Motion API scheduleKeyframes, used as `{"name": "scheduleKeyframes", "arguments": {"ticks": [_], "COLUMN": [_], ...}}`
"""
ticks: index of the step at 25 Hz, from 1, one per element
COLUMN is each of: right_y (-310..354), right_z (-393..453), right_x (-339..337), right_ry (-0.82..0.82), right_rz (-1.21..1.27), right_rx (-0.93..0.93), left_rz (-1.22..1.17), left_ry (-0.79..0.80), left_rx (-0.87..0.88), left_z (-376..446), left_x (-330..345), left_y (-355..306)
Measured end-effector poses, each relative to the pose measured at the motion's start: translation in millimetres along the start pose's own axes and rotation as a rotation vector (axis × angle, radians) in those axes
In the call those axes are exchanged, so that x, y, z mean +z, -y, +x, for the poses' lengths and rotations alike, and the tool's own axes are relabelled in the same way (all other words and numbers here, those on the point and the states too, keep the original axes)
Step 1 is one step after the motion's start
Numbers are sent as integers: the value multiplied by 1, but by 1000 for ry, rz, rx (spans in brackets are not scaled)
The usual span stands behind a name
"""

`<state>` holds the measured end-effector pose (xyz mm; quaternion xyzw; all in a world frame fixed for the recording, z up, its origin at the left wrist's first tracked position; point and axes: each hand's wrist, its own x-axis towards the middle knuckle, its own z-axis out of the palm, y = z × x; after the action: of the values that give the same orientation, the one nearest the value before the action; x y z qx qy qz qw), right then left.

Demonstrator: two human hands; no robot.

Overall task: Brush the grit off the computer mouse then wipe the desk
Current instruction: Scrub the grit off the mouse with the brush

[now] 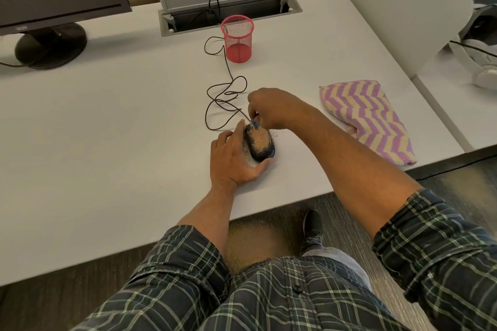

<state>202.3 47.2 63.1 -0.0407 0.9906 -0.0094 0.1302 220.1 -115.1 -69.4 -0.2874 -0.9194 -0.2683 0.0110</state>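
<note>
A black computer mouse (pixel 260 144) lies on the white desk (pixel 107 142), its top covered in sandy grit. My left hand (pixel 234 160) cups its left side and near end, holding it still. My right hand (pixel 271 107) hovers over the mouse's far end, fingers pinched on a small blue brush (pixel 254 123) whose tip touches the mouse. A few specks of grit lie on the desk right of the mouse. A folded purple-and-cream zigzag cloth (pixel 368 118) rests to the right, apart from both hands.
The mouse cable (pixel 226 94) loops back past a red mesh pen cup (pixel 237 39) to an open cable hatch (pixel 228 5). A monitor stand (pixel 51 45) sits far left. The desk's front edge runs close below my left wrist. White headphones (pixel 481 72) lie on the neighbouring desk.
</note>
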Motion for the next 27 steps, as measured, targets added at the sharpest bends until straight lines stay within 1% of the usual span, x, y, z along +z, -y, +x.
{"name": "scheduleKeyframes", "arguments": {"ticks": [3,11,19,23,25,27], "right_y": [-1,-5,-9,-10,-12,-16], "right_z": [1,2,2,3,3,3], "right_x": [-1,1,4,7,7,6], "right_ry": [-4,8,12,-16,-2,-51], "right_rz": [-33,62,131,143,200,272], "right_rx": [5,37,68,86,91,119], "left_rz": [-9,-8,-4,-4,-2,-1], "left_ry": [7,-21,-14,-16,-24,-24], "left_rx": [1,8,8,4,7,5], "left_z": [0,0,1,1,0,0], "left_x": [0,1,0,-1,-1,-1], "left_y": [0,-2,-1,-2,-2,-3]}}
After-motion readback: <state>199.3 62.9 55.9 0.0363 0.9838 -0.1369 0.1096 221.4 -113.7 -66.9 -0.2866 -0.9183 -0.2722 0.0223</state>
